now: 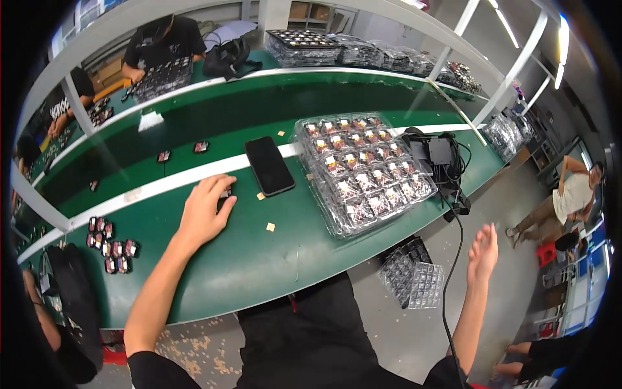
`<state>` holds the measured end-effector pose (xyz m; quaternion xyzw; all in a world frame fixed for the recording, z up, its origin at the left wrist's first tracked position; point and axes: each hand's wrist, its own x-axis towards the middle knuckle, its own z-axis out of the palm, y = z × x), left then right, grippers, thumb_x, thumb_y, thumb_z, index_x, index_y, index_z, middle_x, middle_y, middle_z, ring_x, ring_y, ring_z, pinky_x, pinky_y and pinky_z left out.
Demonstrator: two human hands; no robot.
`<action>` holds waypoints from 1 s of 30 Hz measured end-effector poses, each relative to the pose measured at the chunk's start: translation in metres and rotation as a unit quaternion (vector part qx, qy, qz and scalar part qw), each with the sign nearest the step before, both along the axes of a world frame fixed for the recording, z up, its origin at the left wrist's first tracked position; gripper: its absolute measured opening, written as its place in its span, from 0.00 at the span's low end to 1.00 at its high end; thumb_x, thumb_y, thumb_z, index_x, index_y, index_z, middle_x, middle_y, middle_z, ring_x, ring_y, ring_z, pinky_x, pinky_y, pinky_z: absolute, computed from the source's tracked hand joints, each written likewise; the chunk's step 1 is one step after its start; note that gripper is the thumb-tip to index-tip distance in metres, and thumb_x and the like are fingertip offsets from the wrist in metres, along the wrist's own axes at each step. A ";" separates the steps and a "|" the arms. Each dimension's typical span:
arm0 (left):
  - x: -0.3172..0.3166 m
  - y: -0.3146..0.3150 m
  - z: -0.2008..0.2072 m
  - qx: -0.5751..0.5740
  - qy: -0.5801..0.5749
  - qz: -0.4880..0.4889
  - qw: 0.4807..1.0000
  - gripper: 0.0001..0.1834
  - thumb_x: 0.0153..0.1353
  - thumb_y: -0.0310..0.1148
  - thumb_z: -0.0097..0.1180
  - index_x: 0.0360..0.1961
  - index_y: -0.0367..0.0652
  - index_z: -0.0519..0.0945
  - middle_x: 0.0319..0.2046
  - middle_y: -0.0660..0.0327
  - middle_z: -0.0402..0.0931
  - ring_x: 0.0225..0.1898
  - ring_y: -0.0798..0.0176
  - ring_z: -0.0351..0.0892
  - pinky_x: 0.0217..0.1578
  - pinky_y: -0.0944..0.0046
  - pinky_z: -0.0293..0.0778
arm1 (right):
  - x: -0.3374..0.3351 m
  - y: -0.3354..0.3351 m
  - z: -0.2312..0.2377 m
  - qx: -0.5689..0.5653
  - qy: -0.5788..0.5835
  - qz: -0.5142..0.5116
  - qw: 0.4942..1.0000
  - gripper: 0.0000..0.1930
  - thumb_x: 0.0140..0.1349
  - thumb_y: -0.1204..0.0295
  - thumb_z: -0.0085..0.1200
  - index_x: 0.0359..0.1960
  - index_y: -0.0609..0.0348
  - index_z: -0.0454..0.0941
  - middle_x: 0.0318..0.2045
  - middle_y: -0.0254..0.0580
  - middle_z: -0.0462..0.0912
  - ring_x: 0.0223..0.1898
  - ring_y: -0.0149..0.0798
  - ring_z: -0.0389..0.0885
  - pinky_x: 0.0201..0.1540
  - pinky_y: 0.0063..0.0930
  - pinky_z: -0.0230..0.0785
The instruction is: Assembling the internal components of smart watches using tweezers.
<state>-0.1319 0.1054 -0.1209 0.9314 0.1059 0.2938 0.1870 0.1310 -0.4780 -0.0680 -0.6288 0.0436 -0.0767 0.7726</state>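
My left hand [206,211] rests on the green bench, thumb and fingers closed around a small black part [225,192]; the fingers cover much of it. Past the bench's front edge, my right hand [483,254] is raised over the floor with fingers loosely extended and nothing in it. A black phone [270,166] lies just right of my left hand. Further right, a stack of clear plastic trays [327,206] holds rows of small black parts with pale squares on top. Several similar parts [111,246] are grouped at the left of the bench.
Small cream squares [270,227] lie on the bench. Two loose parts [201,148] sit beyond the white strip. Black adapters and cables [440,155] are right of the trays; one cable hangs near my right arm. Empty trays [426,285] lie on the floor. Other people work nearby.
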 end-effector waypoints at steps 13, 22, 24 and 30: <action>-0.011 0.007 0.007 -0.084 0.072 -0.119 0.987 0.27 0.66 0.32 0.73 0.65 0.46 0.83 0.58 0.58 0.82 0.59 0.50 0.80 0.55 0.55 0.81 | -0.221 0.034 -0.153 -0.103 0.293 0.113 0.944 0.17 0.85 0.63 0.51 0.56 0.65 0.83 0.27 0.28 0.77 0.17 0.20 0.64 0.20 0.19 0.55; 0.038 0.072 -0.004 0.035 0.008 0.031 0.999 0.26 0.71 0.44 0.68 0.66 0.46 0.83 0.70 0.51 0.77 0.73 0.45 0.73 0.72 0.45 0.70 | -0.178 0.176 -0.058 -0.201 -0.057 0.391 0.896 0.17 0.82 0.73 0.54 0.64 0.72 0.83 0.27 0.33 0.81 0.24 0.20 0.70 0.27 0.18 0.61; 0.062 0.112 -0.020 0.092 -0.002 0.081 0.992 0.26 0.72 0.48 0.67 0.65 0.48 0.83 0.69 0.51 0.77 0.74 0.44 0.71 0.70 0.42 0.70 | -0.175 0.219 -0.048 -0.178 -0.071 0.440 0.877 0.16 0.80 0.76 0.56 0.62 0.72 0.85 0.28 0.35 0.84 0.27 0.22 0.76 0.30 0.17 0.65; 0.090 0.154 -0.019 0.100 0.061 0.082 0.990 0.20 0.70 0.52 0.66 0.48 0.48 0.83 0.47 0.55 0.82 0.56 0.45 0.81 0.56 0.41 0.75 | -0.170 0.318 -0.046 -0.172 -0.216 0.480 0.833 0.14 0.78 0.78 0.58 0.60 0.73 0.86 0.31 0.39 0.86 0.29 0.25 0.80 0.32 0.19 0.69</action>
